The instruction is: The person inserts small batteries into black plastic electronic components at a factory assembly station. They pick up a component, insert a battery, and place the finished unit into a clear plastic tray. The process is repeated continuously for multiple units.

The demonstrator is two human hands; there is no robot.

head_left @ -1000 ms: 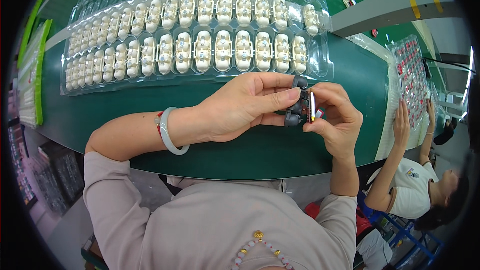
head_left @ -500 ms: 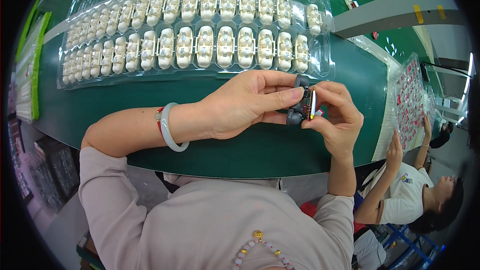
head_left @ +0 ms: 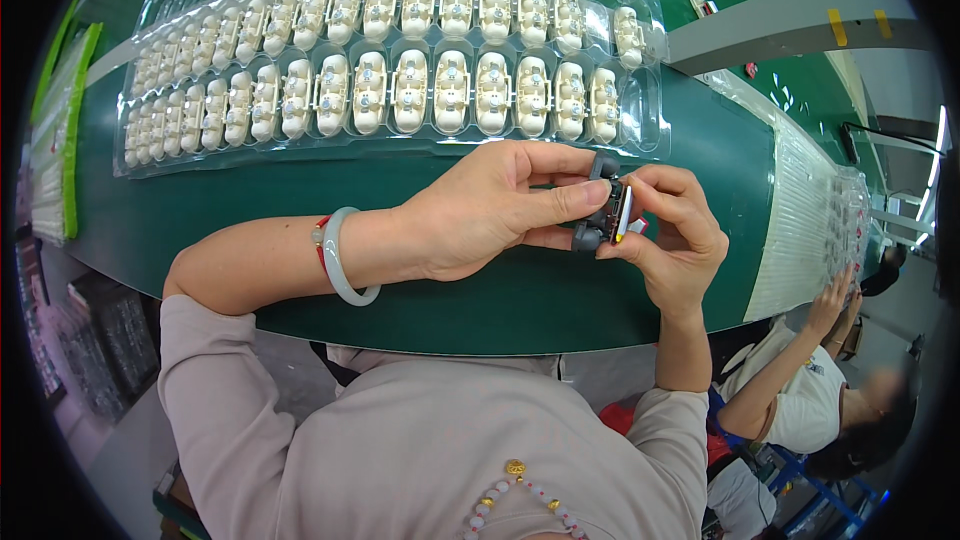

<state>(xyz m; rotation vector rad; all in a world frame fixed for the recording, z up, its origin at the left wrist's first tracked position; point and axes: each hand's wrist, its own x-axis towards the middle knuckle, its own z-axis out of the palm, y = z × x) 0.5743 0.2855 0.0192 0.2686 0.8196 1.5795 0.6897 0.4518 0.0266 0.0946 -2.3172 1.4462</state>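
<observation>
My left hand (head_left: 475, 208) pinches a small black plastic part with rounded, wheel-like ends (head_left: 588, 237) between thumb and fingers. From the other side my right hand (head_left: 675, 235) has thumb and fingertips closed on a thin white flat piece (head_left: 626, 208), with a yellow tip and a bit of red and white beside it. That piece lies against the black part; fingers hide how they join. Beyond my hands, a clear plastic tray (head_left: 642, 120) holds rows of cream-coloured oval shells (head_left: 411, 90) with small metal bits inside.
The green table (head_left: 450, 325) curves in front of me. A grey arched bar (head_left: 790, 40) crosses at the right, near a white ribbed strip (head_left: 790, 230). On the far right a co-worker (head_left: 790, 390) handles a clear tray (head_left: 848, 215). Green-edged trays (head_left: 60, 140) stand at left.
My hands stay in nearly the same place; the flat piece tilts slightly against the black part. The co-worker's tray with red parts has moved away to the right, exposing the white ribbed strip.
</observation>
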